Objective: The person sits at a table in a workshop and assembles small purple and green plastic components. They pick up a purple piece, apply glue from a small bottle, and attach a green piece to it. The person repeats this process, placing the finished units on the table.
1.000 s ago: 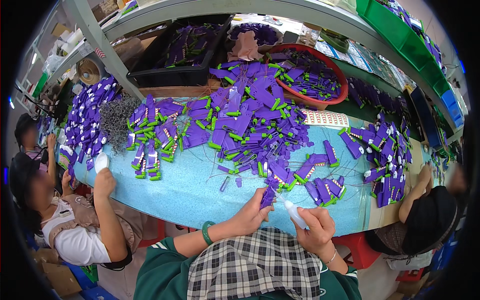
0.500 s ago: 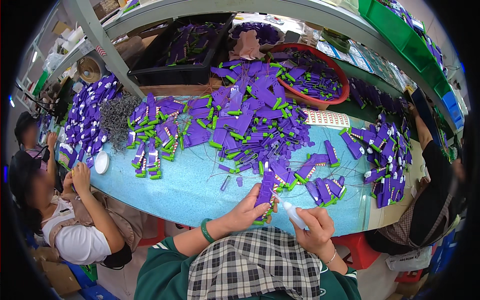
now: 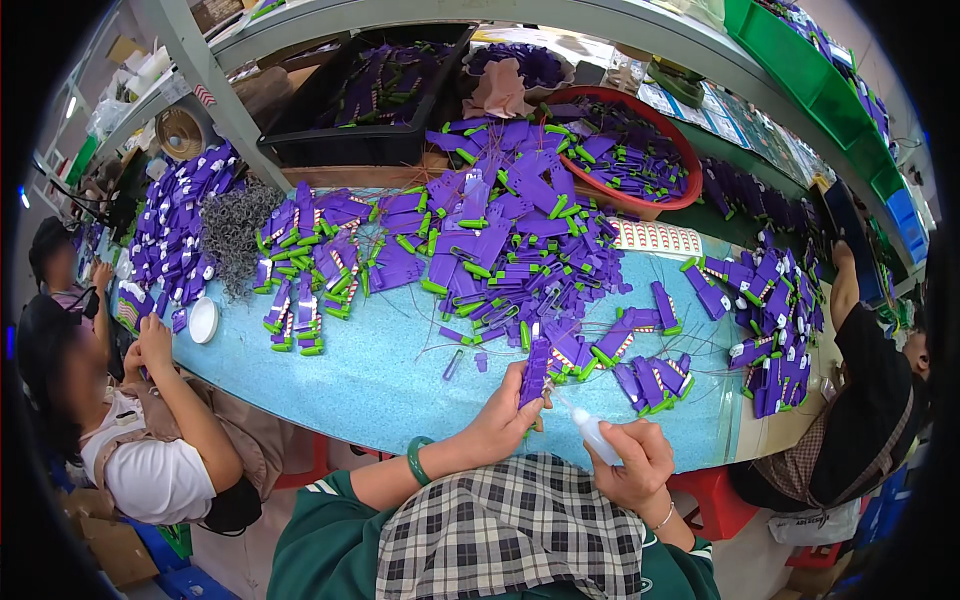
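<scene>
My left hand [image 3: 502, 418], closed, grips a purple plastic part [image 3: 537, 372] above the near edge of the table; the fingers hide its lower end. My right hand [image 3: 638, 462] is wrapped round a small white squeeze bottle [image 3: 596, 436] with a thin pointed nozzle. The nozzle is aimed up and left at the purple part, with a small gap seemingly between them. Beyond my hands several purple parts with green ends and striped labels [image 3: 652, 380] lie loose on the blue table [image 3: 400, 390].
A big heap of purple parts [image 3: 500, 250] covers the table's middle. Behind it stand a black bin [image 3: 340, 150] and a red basin [image 3: 692, 165]. Grey wire coils [image 3: 238, 230] and a white lid [image 3: 203, 320] lie left. Co-workers sit on both sides. A shelf beam [image 3: 560, 12] crosses overhead.
My left hand has turned the purple part, and its green lower end no longer shows. The bottle's nozzle has drawn back slightly from it. At right, a co-worker's arm and head have shifted.
</scene>
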Available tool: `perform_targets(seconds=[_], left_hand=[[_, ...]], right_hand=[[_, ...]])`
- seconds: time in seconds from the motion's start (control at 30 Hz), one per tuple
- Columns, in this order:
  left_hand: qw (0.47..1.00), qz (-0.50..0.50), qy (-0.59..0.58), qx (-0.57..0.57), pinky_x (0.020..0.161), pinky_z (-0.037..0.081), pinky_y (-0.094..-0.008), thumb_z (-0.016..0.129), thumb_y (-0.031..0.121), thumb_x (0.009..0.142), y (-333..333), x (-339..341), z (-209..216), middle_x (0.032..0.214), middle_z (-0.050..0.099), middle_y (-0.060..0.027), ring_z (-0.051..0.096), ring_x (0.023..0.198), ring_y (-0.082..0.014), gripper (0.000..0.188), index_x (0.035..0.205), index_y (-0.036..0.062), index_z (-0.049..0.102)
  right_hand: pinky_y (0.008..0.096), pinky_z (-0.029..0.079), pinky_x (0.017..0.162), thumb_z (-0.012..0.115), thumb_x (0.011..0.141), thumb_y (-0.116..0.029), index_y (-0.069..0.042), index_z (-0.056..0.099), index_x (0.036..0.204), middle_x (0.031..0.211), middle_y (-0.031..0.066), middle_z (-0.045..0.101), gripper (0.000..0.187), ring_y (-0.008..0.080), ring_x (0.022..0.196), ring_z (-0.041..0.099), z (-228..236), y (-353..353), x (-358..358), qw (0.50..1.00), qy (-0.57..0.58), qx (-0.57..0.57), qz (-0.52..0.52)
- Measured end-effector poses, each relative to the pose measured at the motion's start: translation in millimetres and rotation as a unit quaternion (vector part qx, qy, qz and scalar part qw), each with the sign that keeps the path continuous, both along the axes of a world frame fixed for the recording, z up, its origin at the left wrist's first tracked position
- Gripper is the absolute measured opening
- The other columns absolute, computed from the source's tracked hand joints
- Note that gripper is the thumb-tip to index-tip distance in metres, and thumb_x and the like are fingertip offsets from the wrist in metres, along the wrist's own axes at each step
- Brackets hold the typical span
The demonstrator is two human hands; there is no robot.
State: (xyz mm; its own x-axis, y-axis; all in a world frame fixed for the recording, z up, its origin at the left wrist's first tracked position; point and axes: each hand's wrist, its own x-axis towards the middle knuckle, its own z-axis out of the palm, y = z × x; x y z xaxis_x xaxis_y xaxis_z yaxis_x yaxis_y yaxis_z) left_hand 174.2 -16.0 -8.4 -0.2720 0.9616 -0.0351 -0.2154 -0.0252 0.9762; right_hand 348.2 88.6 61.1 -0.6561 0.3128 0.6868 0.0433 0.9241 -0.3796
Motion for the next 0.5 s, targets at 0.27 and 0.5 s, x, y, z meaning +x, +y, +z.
perform_targets(seconds=[0.27, 0.5], left_hand=[[0.995, -0.016, 0.098, -0.029, 0.073, 0.049, -0.0302, 0.046, 0.013, 0.099, -1.2, 0.7, -2.4, 0.116, 0.050, -0.0100, 0.055, 0.083, -0.0131, 0.044, 0.135, 0.0000, 0.023], [0.998, -0.004, 0.068, -0.001, 0.068, 0.051, -0.0308, 0.047, 0.007, 0.097, -1.1, 1.4, -3.3, 0.102, 0.051, -0.0116, 0.055, 0.081, -0.0164, 0.046, 0.136, -0.0007, 0.025]], right_hand=[[0.0284, 0.044, 0.049, 0.082, 0.060, 0.000, -0.006, 0.067, 0.101, 0.079, 0.0065, 0.061, 0.043, 0.0190, 0.060, 0.057, -5.1, -3.6, 2.5, 0.999, -0.040, -0.016, -0.012], [0.0286, 0.044, 0.050, 0.082, 0.060, 0.000, -0.006, 0.067, 0.101, 0.079, 0.0068, 0.061, 0.044, 0.0195, 0.061, 0.058, -4.8, -1.8, 1.4, 0.999, -0.043, -0.011, -0.007]])
